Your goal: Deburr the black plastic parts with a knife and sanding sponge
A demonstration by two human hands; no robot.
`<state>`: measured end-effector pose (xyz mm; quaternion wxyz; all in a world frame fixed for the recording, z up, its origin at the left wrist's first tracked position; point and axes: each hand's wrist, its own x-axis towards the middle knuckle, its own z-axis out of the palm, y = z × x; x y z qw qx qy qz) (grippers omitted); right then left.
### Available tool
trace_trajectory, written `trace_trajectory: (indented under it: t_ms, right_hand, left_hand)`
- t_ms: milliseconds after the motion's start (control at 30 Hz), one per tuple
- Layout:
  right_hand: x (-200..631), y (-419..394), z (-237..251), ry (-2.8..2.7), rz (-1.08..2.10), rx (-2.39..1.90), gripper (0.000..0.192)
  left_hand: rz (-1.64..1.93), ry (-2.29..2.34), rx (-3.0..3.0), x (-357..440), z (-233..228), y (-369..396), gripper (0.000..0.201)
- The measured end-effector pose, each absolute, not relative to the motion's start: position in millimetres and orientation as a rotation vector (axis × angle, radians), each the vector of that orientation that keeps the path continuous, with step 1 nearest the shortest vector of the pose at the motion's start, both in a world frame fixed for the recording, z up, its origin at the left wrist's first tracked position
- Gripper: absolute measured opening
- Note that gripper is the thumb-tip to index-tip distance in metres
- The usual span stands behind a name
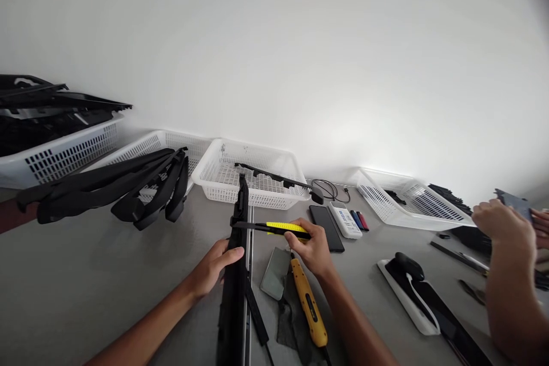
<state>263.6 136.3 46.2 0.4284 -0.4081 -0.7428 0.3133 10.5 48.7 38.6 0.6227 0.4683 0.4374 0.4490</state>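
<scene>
My left hand is closed around a long black plastic trim piece, thumb on its near face, the piece pointing away from me. In my right hand is a yellow and black utility knife, its dark blade laid across the upper part of the trim piece. Whether the blade cuts into the plastic or only touches it, I cannot tell. Below my right hand lies a yellow corded hand tool, beside a grey-green block and a dark cloth.
A white basket ahead carries another black strip. Further left, long black parts rest over a second basket, near a heaped one. A phone and white case lie right. Another person's hands work at far right.
</scene>
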Motion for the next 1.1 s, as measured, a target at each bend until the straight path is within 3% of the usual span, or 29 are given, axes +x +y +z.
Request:
trace_trajectory:
  t_ms: [233, 400, 567, 733, 1100]
  right_hand:
    - [265, 140, 42, -1.684, 0.547, -1.198, 0.038]
    - [266, 140, 41, -1.781, 0.720, -1.111, 0.036]
    - [268, 141, 45, -1.714, 0.658, -1.177, 0.038]
    - [269, 140, 50, -1.892, 0.898, -1.052, 0.039]
    - [268, 139, 52, -1.873, 0.873, -1.070, 0.032]
  left_hand:
    - [1.050, 0.938, 1.043, 14, 35, 51, 0.053]
    - [1.138, 1.014, 0.915, 14, 26, 51, 0.051]
    - [1.159, 1.144, 0.800, 13, 21, 49, 0.046]
    - [1.143, 1.225, 0.760, 11, 19, 49, 0.049]
    - [1.156, 1.184, 0.789, 11, 18, 50, 0.047]
